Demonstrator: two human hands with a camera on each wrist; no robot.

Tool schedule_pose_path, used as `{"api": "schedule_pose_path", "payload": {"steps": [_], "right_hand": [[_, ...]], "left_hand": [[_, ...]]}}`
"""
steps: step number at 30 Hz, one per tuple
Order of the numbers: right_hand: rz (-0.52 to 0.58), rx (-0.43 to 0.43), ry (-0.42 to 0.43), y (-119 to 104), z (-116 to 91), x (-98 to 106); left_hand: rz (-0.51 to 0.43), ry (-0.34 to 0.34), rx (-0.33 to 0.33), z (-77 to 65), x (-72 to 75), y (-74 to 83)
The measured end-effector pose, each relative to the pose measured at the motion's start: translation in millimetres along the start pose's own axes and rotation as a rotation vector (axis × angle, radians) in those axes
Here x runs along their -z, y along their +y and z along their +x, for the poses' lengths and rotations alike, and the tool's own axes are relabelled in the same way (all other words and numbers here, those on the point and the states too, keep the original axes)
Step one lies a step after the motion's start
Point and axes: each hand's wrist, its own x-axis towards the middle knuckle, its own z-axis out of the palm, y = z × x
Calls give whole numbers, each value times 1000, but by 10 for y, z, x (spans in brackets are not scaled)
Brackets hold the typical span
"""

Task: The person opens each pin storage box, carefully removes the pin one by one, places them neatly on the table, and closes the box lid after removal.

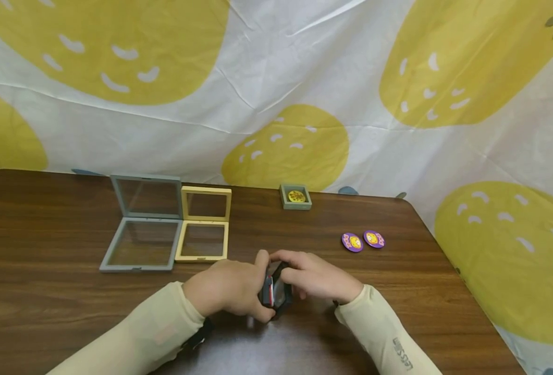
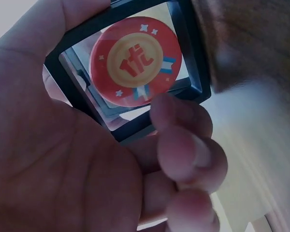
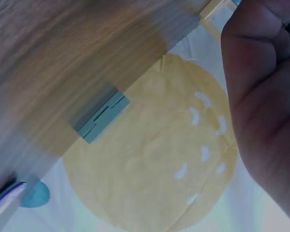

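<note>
Near the table's front middle, my left hand (image 1: 231,286) grips a small black display frame (image 1: 282,294), thumb and fingers around its edges. The frame's two halves stand partly apart at the top in the head view. In the left wrist view a round red badge (image 2: 136,62) with a cream centre shows behind the frame's clear film. My right hand (image 1: 320,276) holds the frame's right half with curled fingers. The right wrist view shows those curled fingers (image 3: 261,48) at its right edge, and most of the frame is out of sight there.
An open grey frame (image 1: 137,269) and an open yellow frame (image 1: 202,259) stand side by side at the left. A small green box (image 1: 297,206) holding a gold badge (image 1: 297,196) sits at the back. Two purple badges (image 1: 352,242) lie at the right. Patterned cloth (image 1: 370,156) hangs behind the table.
</note>
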Motion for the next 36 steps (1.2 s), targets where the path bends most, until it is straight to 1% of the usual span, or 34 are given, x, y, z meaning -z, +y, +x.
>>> {"api": "schedule_pose_path", "payload": {"steps": [7, 17, 24, 31, 36], "right_hand": [[90, 6, -64, 96, -7, 64], [123, -5, -143, 199, -26, 148], [154, -44, -138, 244, -20, 201], [128, -38, -167, 296, -24, 252], [39, 22, -240, 354, -29, 268]], "left_hand": [[-5, -7, 6, -13, 8, 5], [-6, -7, 12, -31, 22, 13], [7, 0, 9, -35, 38, 1], [-11, -22, 5, -40, 60, -6], [-19, -18, -9, -45, 64, -1]]}}
